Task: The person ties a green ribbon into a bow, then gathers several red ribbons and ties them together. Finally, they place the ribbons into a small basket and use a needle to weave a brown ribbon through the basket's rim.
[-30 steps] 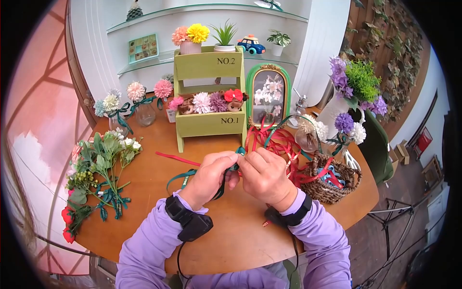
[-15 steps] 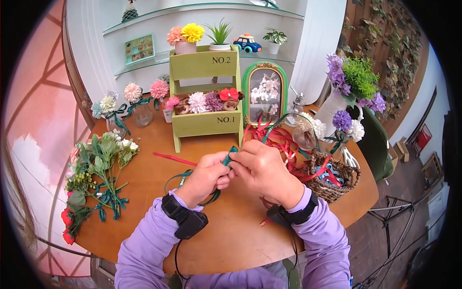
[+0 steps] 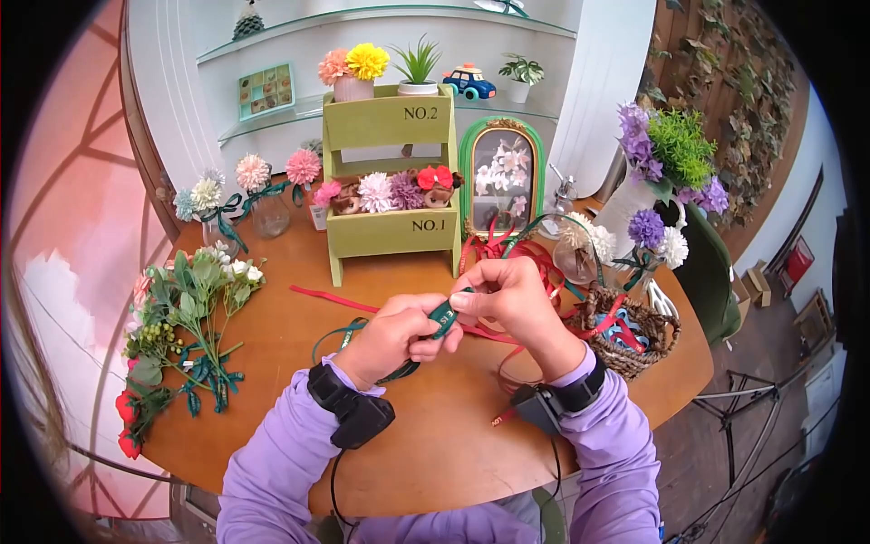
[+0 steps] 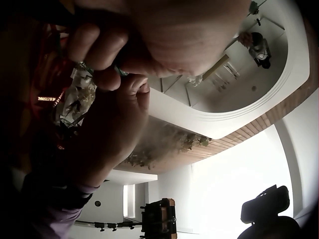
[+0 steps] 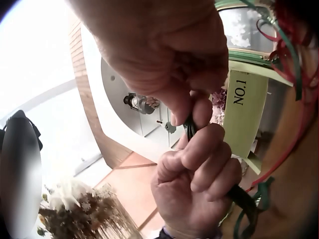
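Note:
My left hand (image 3: 394, 337) grips a dark green ribbon (image 3: 443, 317) with pale lettering, its fingers curled round it. At the ribbon's upper end, the thumb and forefinger of my right hand (image 3: 518, 304) pinch it, close against the left fingers. From the right wrist, a bunched, layered bit of the green ribbon (image 5: 190, 129) shows between the two hands. Its loose tail (image 5: 245, 204) hangs out below the left hand's little finger. In the left wrist view the hands are dark and hide most of the ribbon.
A heap of red ribbon (image 3: 521, 258) lies behind the right hand, beside a woven basket (image 3: 625, 358). Artificial flower stems (image 3: 195, 317) lie on the table's left. At the back stand a green two-tier stand (image 3: 394, 240) and an arched frame (image 3: 467, 172).
The hands first worked tightly together; a green fold then stood up between them. Now the right hand has turned, its thumb and forefinger showing, and the ribbon slants with its lettering visible.

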Demonstrator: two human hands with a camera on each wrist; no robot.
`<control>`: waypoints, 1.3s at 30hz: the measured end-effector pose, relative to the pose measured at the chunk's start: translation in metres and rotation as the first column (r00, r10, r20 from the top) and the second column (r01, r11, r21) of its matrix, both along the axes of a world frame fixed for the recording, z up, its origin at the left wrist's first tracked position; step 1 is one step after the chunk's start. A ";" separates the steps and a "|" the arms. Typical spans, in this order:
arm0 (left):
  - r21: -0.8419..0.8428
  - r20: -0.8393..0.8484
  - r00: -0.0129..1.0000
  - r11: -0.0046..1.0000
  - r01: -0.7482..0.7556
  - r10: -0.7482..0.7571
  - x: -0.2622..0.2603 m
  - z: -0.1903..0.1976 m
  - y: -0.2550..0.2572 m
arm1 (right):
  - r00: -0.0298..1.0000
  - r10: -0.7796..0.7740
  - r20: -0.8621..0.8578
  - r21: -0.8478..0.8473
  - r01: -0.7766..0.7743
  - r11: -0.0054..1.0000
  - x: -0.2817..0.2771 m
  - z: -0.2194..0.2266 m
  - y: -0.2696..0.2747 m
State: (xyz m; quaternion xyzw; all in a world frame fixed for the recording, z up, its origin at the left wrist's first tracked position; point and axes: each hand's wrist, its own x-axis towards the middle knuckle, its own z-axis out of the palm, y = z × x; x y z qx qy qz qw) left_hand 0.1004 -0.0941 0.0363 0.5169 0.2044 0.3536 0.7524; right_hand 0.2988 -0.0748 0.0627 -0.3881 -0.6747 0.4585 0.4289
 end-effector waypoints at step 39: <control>-0.049 -0.090 0.981 0.983 -0.177 0.172 0.009 -0.019 0.002 | 0.962 -0.271 0.029 0.934 0.070 0.349 -0.014 -0.018 0.002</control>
